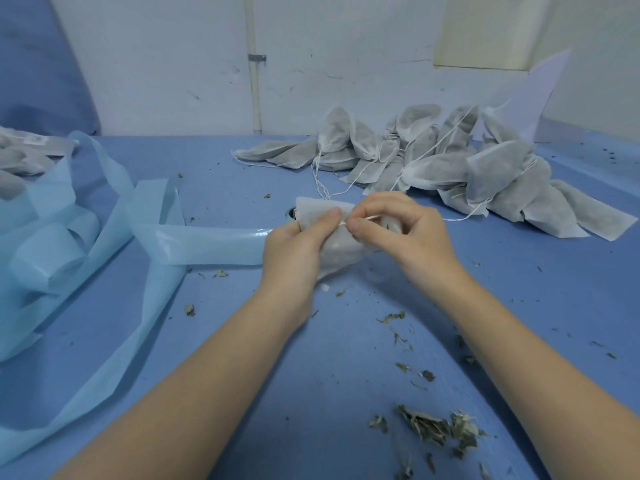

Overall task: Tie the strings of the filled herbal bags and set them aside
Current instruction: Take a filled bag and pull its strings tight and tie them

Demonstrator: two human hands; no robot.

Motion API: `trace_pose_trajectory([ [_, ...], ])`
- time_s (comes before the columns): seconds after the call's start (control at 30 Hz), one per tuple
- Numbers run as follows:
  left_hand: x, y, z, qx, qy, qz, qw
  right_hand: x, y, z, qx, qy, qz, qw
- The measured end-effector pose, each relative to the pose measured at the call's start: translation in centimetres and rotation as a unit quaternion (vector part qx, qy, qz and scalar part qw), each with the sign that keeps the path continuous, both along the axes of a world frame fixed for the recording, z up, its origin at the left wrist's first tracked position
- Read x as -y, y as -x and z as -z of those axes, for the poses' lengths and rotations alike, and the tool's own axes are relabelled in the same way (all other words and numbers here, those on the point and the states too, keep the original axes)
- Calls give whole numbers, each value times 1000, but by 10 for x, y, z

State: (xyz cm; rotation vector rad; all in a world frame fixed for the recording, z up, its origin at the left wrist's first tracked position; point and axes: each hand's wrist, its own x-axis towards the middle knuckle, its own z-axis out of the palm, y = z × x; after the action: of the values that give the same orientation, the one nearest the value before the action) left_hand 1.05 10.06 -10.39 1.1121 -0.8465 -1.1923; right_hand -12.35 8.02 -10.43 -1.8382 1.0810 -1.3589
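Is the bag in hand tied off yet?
Cannot tell. The left hand grips the bag while the right hand pinches its string taut; fingers hide any knot.

A blue surface carries everything. On its left side lies a long, looping light blue strip of thin glossy material, folded over itself. Dried leaf scraps are scattered on the near right part of the surface. Behind the surface's far edge stands a pale wall with a white vertical pipe clamped to it.
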Motion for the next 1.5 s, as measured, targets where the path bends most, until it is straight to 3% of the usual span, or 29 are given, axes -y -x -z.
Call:
trace_pose_trajectory([
  [0.07, 2, -2, 1, 24, 16, -26, 999, 2, -3, 1, 12, -10, -8, 1000],
  [0.2, 10, -14, -2, 27, 22, -111, 993, 16, -5, -2, 174, -125, 18, 977],
  [0.27, 16, -28, -5, 11, 22, -164, 986, 27, -3, 2, 104, -160, 60, 980],
  [0.37, 24, -48, -9, -45, 31, -212, 976, 38, -5, 14, -122, -166, 54, 977],
  [0.43, 27, -56, -10, -76, 41, -228, 970, 45, -13, 16, -219, -131, 39, 966],
  [0.63, 32, -60, -9, -44, 47, -237, 969, 60, -31, 12, -281, -57, 1, 958],
  [0.83, 32, -50, -4, 34, 81, -238, 967, 62, -44, 16, -218, -71, -22, 973],
  [1.03, 31, -39, 1, 152, 98, -231, 956, 67, -50, 23, -224, -79, 39, 971],
  [1.17, 39, -34, 4, 159, 64, -222, 960, 61, -53, 24, -215, -50, 53, 974],
  [1.37, 42, -35, 6, 139, 38, -227, 963, 51, -33, 24, -143, -126, 14, 982],
  [1.5, 42, -35, 5, 139, 32, -239, 961, 46, -22, 26, -102, -105, 21, 989],
])
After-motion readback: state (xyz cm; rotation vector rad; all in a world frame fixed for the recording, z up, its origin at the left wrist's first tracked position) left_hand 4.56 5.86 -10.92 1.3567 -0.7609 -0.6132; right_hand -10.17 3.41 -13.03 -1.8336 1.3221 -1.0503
